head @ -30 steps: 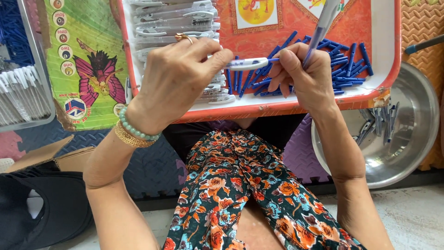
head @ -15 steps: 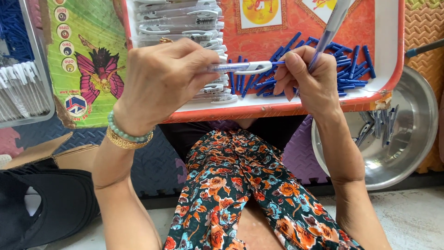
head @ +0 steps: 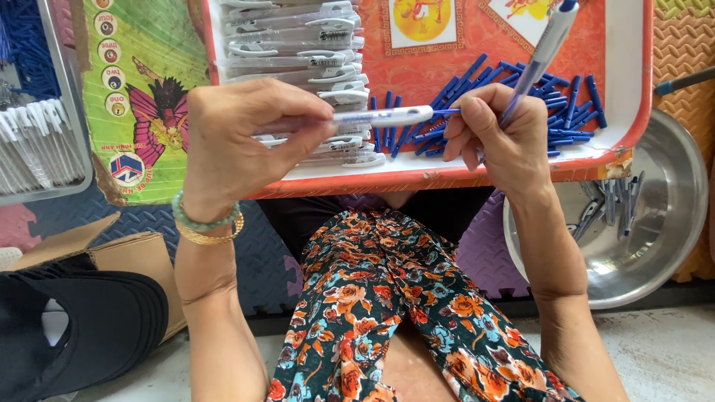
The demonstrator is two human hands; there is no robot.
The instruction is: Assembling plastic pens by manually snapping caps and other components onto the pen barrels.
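Floor workspace: foam mats, person seated with a red tray [head: 629, 112] across the lap. Left hand [head: 238, 141] was clamped on a white pen barrel [head: 380, 117], held level over the tray's near edge. Right hand [head: 499, 134] was closed on a blue refill [head: 445, 112] at the barrel's open end, with a second pen [head: 547, 45] tucked upright in the same hand. Progress: a stack of white pens [head: 298, 52] filled the tray's left side; a pile of loose blue parts [head: 521, 97] remained on the right. A steel bowl [head: 670, 223] with metal bits sat off the right edge. Roughly midway, I'd judge.
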